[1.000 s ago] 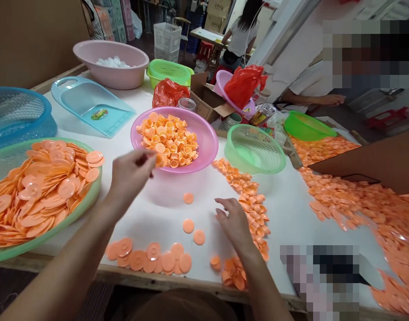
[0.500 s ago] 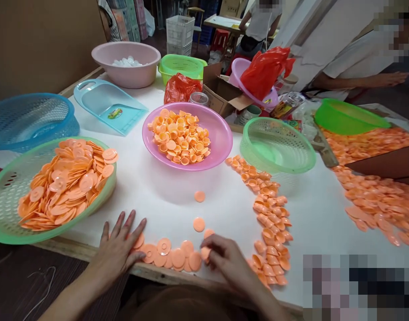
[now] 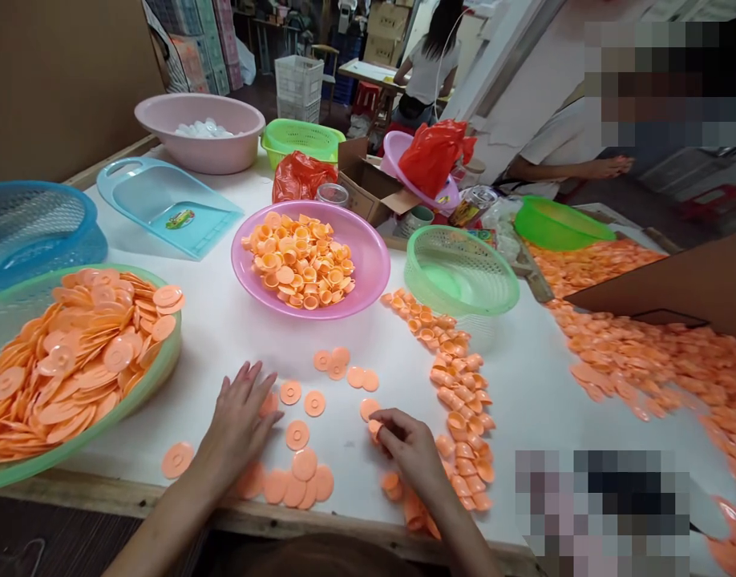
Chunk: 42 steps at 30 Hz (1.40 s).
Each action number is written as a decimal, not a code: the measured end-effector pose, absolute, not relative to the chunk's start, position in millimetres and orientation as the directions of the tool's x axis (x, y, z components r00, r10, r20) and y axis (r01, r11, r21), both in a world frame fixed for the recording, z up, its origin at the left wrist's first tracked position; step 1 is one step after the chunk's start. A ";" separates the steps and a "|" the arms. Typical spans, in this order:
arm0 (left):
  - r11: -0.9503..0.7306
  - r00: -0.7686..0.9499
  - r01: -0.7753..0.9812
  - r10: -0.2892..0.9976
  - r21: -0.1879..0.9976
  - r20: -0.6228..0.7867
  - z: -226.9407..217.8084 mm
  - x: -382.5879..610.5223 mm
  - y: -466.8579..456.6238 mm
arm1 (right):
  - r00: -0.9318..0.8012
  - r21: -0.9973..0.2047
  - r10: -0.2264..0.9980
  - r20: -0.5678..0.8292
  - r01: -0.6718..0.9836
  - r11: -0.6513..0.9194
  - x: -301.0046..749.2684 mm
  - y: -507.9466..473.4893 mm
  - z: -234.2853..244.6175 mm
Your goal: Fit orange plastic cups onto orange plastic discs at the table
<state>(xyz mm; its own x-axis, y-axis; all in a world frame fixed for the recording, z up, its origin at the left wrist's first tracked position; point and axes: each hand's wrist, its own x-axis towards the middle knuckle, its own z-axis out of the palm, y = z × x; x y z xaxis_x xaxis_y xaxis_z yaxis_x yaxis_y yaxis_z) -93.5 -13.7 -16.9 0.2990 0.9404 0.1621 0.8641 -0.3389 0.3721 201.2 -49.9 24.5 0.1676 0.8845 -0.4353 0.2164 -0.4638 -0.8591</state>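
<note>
My left hand (image 3: pixel 241 421) lies palm down on the white table, fingers stretched out, touching flat orange plastic discs (image 3: pixel 268 403) partly hidden under it. With thumb and fingers pinched, my right hand (image 3: pixel 411 453) holds a small orange plastic piece (image 3: pixel 374 430), whose shape is mostly covered. Just beyond those fingertips is another orange disc (image 3: pixel 369 409). Between my hands more discs lie loose, with an overlapping cluster (image 3: pixel 296 486) near the front edge. Right of my right hand runs a curved band of small orange cup-shaped pieces (image 3: pixel 458 397), a few of them under my forearm.
A pink bowl (image 3: pixel 377 276) holds orange cups. The green basket (image 3: pixel 163 377) at left is heaped with discs. Behind stand a blue scoop (image 3: pixel 205 212), a blue basket (image 3: pixel 85 232) and an open green basket (image 3: pixel 506 288). A brown board (image 3: pixel 674 284) crosses the pile at right.
Discs that lay in a row along the front edge are now more scattered, several farther forward. My left hand has moved forward and right over them. The camera view has turned slightly right.
</note>
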 end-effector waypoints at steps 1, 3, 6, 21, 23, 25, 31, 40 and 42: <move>-0.363 0.321 0.851 0.931 0.380 0.172 -19.4 -101.3 -21.7 | 0.197 -0.851 0.869 -0.453 0.195 -0.488 201.9 -49.8 24.0; -0.398 0.342 0.828 0.917 0.395 0.207 -22.3 -105.4 -32.6 | 0.211 -0.849 0.863 -0.460 0.179 -0.496 195.8 -44.1 23.5; -0.416 0.327 0.798 0.907 0.437 0.265 -20.6 -86.5 -30.5 | 0.146 -0.871 0.900 -0.410 0.229 -0.434 171.8 -24.8 23.3; -0.107 0.223 0.656 0.973 0.747 -0.057 17.7 -41.2 1.7 | 0.019 -0.807 0.975 -0.220 0.558 -0.193 118.8 2.3 11.6; 0.070 0.197 0.657 0.945 0.751 -0.260 22.9 -32.9 5.9 | 0.027 -0.804 0.974 -0.227 0.559 -0.203 118.6 2.2 11.4; 0.186 0.161 0.636 0.917 0.749 -0.365 21.5 -26.2 8.9 | 0.031 -0.789 0.974 -0.225 0.580 -0.201 116.7 1.8 11.8; 0.280 0.115 0.533 0.911 0.798 -0.396 7.3 -26.0 6.7 | 0.013 -0.696 0.996 -0.093 0.714 -0.075 102.2 -5.4 12.4; 0.005 0.174 0.673 0.971 0.740 -0.165 59.3 -21.2 27.8 | 0.086 -0.848 0.988 -0.132 0.505 -0.157 185.7 2.3 21.1; -0.044 0.079 0.622 0.997 0.782 -0.007 93.6 -30.7 52.4 | 0.334 -0.742 0.941 0.050 0.643 -0.189 232.3 4.9 30.9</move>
<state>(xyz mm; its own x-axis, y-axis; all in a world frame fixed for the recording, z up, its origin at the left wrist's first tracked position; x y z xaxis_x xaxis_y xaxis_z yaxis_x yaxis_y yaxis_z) -30.7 52.4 93.6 0.0788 0.9969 -0.0066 0.6219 -0.0440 0.7818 232.3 4.9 30.9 0.3341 0.9412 0.0496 0.6432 -0.1892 -0.7420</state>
